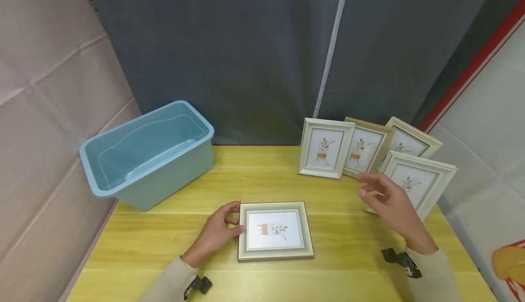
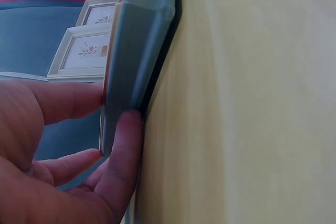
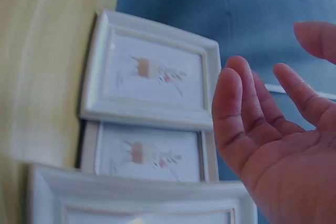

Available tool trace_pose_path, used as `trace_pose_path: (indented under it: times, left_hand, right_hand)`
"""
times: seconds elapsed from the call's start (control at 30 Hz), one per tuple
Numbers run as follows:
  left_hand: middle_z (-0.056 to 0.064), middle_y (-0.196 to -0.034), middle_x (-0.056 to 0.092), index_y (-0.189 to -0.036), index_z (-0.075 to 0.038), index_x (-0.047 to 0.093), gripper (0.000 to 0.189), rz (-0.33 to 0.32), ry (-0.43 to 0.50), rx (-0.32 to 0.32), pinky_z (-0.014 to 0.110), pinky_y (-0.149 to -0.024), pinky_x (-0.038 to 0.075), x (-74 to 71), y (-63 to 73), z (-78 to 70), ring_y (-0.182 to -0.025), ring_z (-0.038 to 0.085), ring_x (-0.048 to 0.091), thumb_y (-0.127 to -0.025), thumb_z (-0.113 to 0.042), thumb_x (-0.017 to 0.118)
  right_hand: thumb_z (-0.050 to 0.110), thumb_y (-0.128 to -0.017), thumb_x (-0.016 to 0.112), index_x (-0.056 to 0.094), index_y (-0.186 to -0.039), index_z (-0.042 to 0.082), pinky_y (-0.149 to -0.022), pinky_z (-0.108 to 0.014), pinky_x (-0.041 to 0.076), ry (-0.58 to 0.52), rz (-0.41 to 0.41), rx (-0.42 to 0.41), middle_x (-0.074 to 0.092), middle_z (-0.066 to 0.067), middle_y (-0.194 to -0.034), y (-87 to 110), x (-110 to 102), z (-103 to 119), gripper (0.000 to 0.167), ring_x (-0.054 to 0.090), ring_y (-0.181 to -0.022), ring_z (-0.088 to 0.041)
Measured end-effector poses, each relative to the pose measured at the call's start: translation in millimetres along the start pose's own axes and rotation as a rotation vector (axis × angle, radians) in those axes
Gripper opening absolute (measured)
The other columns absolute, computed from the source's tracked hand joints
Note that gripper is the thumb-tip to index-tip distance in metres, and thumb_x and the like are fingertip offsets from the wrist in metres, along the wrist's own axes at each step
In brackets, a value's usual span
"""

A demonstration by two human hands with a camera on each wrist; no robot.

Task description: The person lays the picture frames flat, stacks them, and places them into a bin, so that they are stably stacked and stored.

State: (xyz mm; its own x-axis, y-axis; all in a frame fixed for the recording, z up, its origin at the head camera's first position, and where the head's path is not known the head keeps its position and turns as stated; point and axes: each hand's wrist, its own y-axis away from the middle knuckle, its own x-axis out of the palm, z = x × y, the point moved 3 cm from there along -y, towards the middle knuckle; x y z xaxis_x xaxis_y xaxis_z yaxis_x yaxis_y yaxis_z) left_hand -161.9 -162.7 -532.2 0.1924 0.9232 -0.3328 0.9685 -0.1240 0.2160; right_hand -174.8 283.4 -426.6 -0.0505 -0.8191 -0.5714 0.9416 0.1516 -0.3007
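A cream picture frame [image 1: 274, 254] with a grey-green inner border lies face up near the table's front, its plant print turned sideways. My left hand [image 1: 216, 231] grips the frame's left edge; in the left wrist view, the thumb and fingers meet its side [image 2: 134, 51]. Over to the right, my right hand [image 1: 391, 202] hovers with loosely bent fingers, holding nothing. Just beyond it stands a white picture frame [image 1: 445, 176], leaning and partly covered by that hand. A second white frame [image 3: 152, 116] shows beside the fingers in the right wrist view.
Behind the right hand, a tan frame [image 1: 379, 133], a cream frame [image 1: 430, 142] and another white frame [image 1: 305, 147] stand overlapping. A blue plastic bin [image 1: 176, 170] sits at the back left. Dark cloth [image 1: 229, 56] hangs behind the wooden table [image 1: 262, 167].
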Motion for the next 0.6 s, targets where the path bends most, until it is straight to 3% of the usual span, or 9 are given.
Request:
trace_pose_path:
  times: [0.47,0.6]
  left_hand:
    - [0.009,-0.147,0.059,-0.154,-0.02,0.054,0.07,0.025,-0.046,0.017,0.028,-0.075,0.062,-2.3,-1.6,3.3,-0.11,0.023,0.065,-0.091,-0.009,0.082]
    - [0.008,-0.148,0.059,-0.154,-0.021,0.054,0.069,0.03,-0.049,0.01,0.028,-0.075,0.062,-2.3,-2.2,2.2,-0.11,0.022,0.064,-0.092,-0.01,0.082]
  right_hand:
    - [-0.002,-0.097,0.072,0.064,-0.135,-0.001,-0.071,-0.008,0.053,0.04,-0.226,-0.005,0.068,0.023,-0.121,-1.2,-51.8,-6.9,0.039,0.065,-0.098,0.006]
    - [0.002,-0.097,0.073,0.062,-0.138,0.001,-0.074,-0.004,0.049,0.098,-0.275,0.006,0.068,0.023,-0.119,-2.3,-66.8,-9.9,0.043,0.062,-0.097,0.009]
